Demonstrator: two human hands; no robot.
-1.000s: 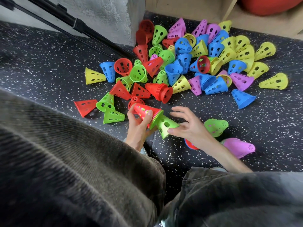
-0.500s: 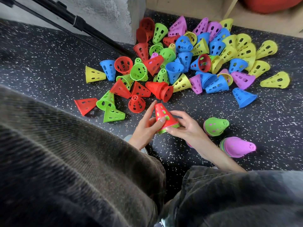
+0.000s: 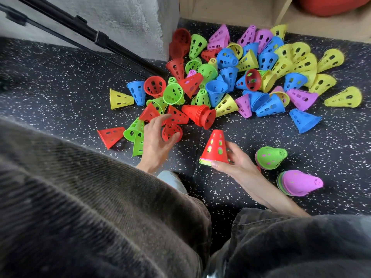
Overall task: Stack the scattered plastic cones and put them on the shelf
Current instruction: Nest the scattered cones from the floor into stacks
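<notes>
A pile of perforated plastic cones (image 3: 249,77) in red, green, blue, yellow and purple lies scattered on the dark speckled floor. My right hand (image 3: 236,163) grips the base of an upright stack with a red cone (image 3: 215,148) on top; green, yellow and pink rims show beneath it. My left hand (image 3: 154,141) is at the pile's near left edge, with its thumb and fingers curved round a single red cone (image 3: 171,132) lying on the floor. The wooden shelf (image 3: 230,11) stands at the top right.
A green-topped stack (image 3: 270,157) and a purple-topped stack (image 3: 299,182) lie to the right of my right hand. A nested red stack (image 3: 200,116) lies on its side. A black tripod leg (image 3: 96,37) slants past a concrete pillar (image 3: 130,21). My knees fill the foreground.
My left hand let go of the stack and moved left to the single red cone on the floor. My right hand now holds the red-topped stack alone, upright.
</notes>
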